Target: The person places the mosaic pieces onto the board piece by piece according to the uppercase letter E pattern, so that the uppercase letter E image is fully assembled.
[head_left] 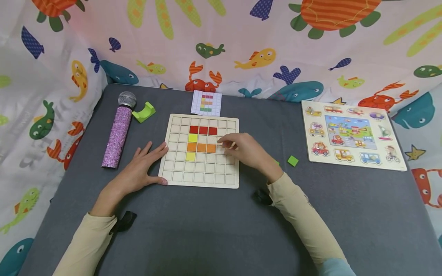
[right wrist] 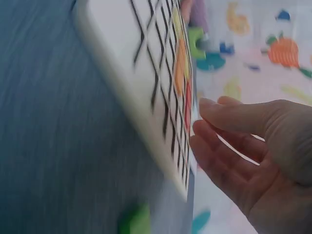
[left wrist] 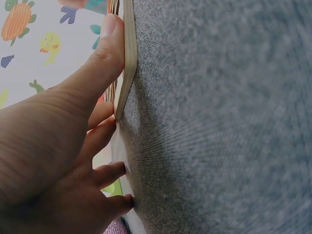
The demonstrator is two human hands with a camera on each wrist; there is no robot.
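Note:
A wooden grid board [head_left: 209, 177] lies on the table with red tiles [head_left: 203, 130] in a row, orange tiles [head_left: 201, 147] in another, and single yellow tiles [head_left: 190, 156] below each row's left end. My left hand [head_left: 139, 170] steadies the board's left edge, fingers spread and thumb at the near corner; the left wrist view shows that thumb [left wrist: 111, 46] along the wooden side. Over the right-hand columns hovers my right hand [head_left: 246, 149], its fingers loosely bent. In the right wrist view, nothing shows between thumb [right wrist: 229, 116] and fingers. A green tile [head_left: 292, 160] lies right of the board.
Behind the board is a pattern card [head_left: 215, 102] with coloured squares. A glittery pink microphone [head_left: 117, 138] and a lime-green curved block [head_left: 144, 112] stand to the left. A vehicle picture puzzle [head_left: 355, 157] lies at the right. Another green tile [head_left: 277, 162] peeks out beside the right forearm.

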